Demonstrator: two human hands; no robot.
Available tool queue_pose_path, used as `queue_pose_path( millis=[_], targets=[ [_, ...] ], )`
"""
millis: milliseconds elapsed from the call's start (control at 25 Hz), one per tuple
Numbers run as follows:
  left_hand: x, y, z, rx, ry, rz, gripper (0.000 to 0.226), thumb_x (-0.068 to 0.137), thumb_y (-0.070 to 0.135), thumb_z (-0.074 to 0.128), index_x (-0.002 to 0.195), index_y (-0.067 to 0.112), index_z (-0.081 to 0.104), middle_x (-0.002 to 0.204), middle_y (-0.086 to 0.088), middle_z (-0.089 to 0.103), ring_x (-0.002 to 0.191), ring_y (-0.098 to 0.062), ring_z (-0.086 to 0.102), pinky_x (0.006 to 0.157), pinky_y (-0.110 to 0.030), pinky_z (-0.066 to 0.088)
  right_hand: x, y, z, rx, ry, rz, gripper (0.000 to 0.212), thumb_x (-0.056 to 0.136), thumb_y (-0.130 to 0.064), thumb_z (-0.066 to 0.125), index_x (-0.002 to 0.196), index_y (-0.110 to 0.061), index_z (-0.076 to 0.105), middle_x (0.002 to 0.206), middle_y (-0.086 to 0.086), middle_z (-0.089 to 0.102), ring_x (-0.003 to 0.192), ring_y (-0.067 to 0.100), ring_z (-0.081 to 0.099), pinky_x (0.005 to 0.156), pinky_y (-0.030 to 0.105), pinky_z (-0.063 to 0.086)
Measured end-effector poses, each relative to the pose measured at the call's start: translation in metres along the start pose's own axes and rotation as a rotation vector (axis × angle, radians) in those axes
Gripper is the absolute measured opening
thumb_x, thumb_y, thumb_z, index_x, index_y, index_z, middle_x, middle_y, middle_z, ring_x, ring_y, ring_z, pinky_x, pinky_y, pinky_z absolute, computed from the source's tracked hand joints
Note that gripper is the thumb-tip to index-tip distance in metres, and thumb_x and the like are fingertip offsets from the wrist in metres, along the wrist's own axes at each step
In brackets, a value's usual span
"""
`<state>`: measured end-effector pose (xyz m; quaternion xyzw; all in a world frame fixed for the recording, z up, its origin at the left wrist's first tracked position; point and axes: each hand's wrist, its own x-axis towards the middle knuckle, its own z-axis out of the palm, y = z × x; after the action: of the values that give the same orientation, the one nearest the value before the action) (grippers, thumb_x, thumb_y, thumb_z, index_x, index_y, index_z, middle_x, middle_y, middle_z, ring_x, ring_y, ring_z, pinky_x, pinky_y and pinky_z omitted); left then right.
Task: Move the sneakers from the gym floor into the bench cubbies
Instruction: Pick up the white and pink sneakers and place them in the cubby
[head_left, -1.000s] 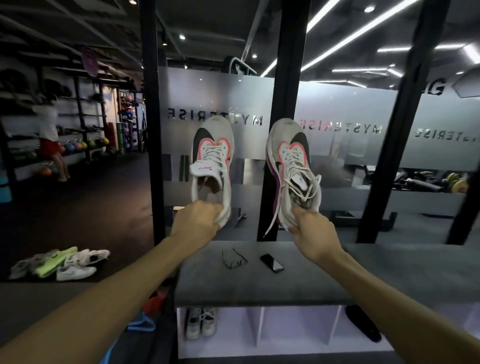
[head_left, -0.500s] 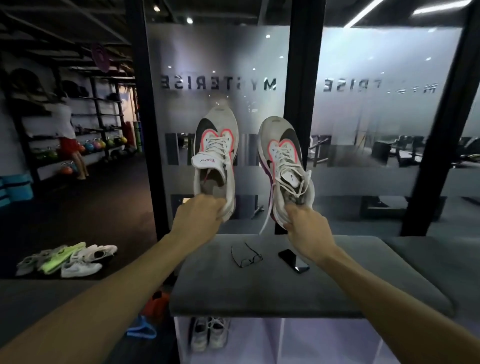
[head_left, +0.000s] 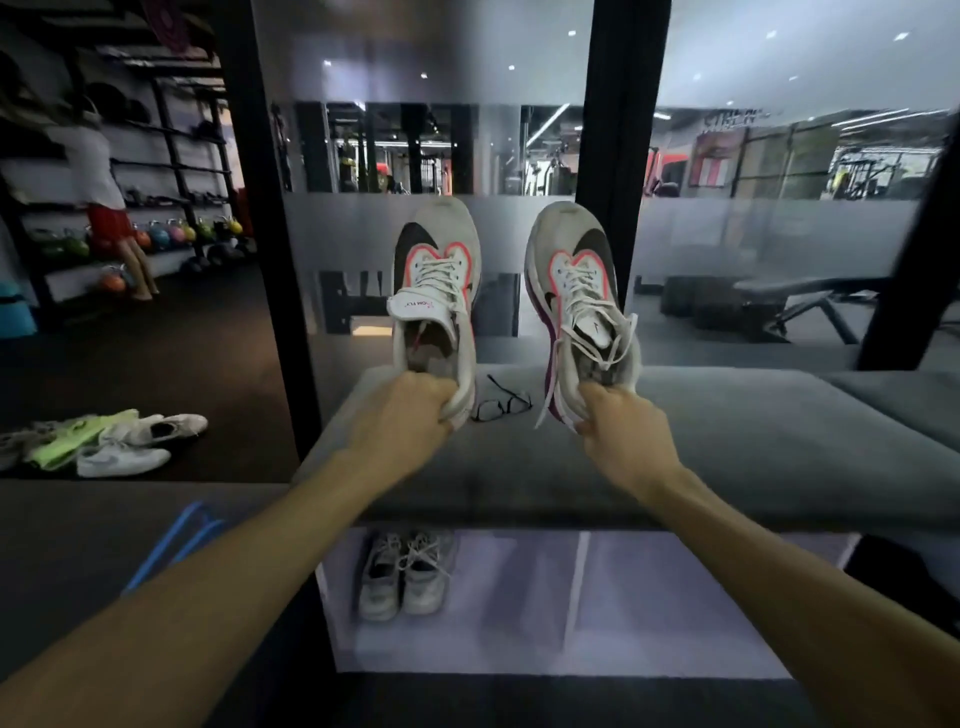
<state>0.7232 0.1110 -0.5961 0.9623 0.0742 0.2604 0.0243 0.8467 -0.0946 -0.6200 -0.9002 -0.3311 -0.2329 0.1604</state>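
The left hand (head_left: 402, 415) gripped the heel of the left sneaker (head_left: 436, 296), fingers curled round its collar, and the right hand (head_left: 621, 426) pinched the heel of the right sneaker (head_left: 579, 306) likewise. Both shoes hung above the counter (head_left: 727, 457), long axes pointing away from the person, toes up. The open cubbies (head_left: 649, 597) lay below the counter's front edge, under both hands; the nearest free one seemed closer to the right hand, beside the stored grey pair (head_left: 405, 571).

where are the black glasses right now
In the head view, the black-framed glasses lie on the grey bench top, between the two held sneakers' heels.
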Motion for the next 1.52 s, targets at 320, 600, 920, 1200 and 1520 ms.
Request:
queue_pose_path(
  millis=[320,600,920,1200,1520],
  targets=[
    [-0.125,-0.023,0.107,-0.052,-0.125,-0.006,0.034,0.080,0.024,0.067,0.065,0.026,0.036,0.080,-0.002,0.060,0.076,-0.029,0.060,0.062,-0.038,0.048,-0.134,-0.016,0.102,-0.052,-0.155,0.055,0.020,0.084,-0.009,0.056,0.104,-0.010,0.053,0.107,0.013,0.060,0.089,0.039,0.059,0.062,0.036,0.037],
    [-0.233,-0.008,0.153,-0.113,-0.303,-0.023,0.028,0.080,0.023,0.066,0.066,0.025,0.042,0.082,-0.003,0.062,0.078,-0.028,0.061,0.063,-0.037,0.050,-0.254,-0.041,0.137,-0.063,-0.340,0.102,0.026,0.084,-0.012,0.056,0.110,-0.010,0.052,0.110,0.015,0.060,0.089,0.040,0.060,0.067,0.038,0.045],
    [-0.287,0.006,0.211,-0.122,-0.480,-0.009,0.026,0.081,0.023,0.063,0.069,0.025,0.040,0.087,-0.005,0.064,0.082,-0.029,0.061,0.065,-0.035,0.048,-0.320,-0.035,0.188,-0.043,-0.510,0.149,0.020,0.084,-0.014,0.054,0.104,-0.014,0.051,0.103,0.010,0.061,0.085,0.035,0.061,0.064,0.035,0.040],
    [-0.238,-0.013,0.293,-0.114,-0.599,-0.062,0.027,0.082,0.022,0.064,0.071,0.026,0.039,0.091,-0.007,0.063,0.085,-0.031,0.061,0.066,-0.035,0.043,-0.269,-0.012,0.257,-0.007,-0.598,0.163,0.023,0.084,-0.008,0.053,0.107,-0.013,0.053,0.101,0.011,0.063,0.086,0.035,0.062,0.066,0.037,0.044],
    [-0.131,-0.054,0.425,-0.072,-0.639,-0.067,0.014,0.083,0.017,0.064,0.095,0.011,0.063,0.102,-0.013,0.063,0.093,-0.034,0.062,0.073,-0.040,0.051,-0.157,0.031,0.381,0.001,-0.676,0.228,0.027,0.089,-0.008,0.053,0.116,-0.013,0.053,0.107,0.012,0.062,0.094,0.031,0.060,0.081,0.039,0.049]
  ],
)
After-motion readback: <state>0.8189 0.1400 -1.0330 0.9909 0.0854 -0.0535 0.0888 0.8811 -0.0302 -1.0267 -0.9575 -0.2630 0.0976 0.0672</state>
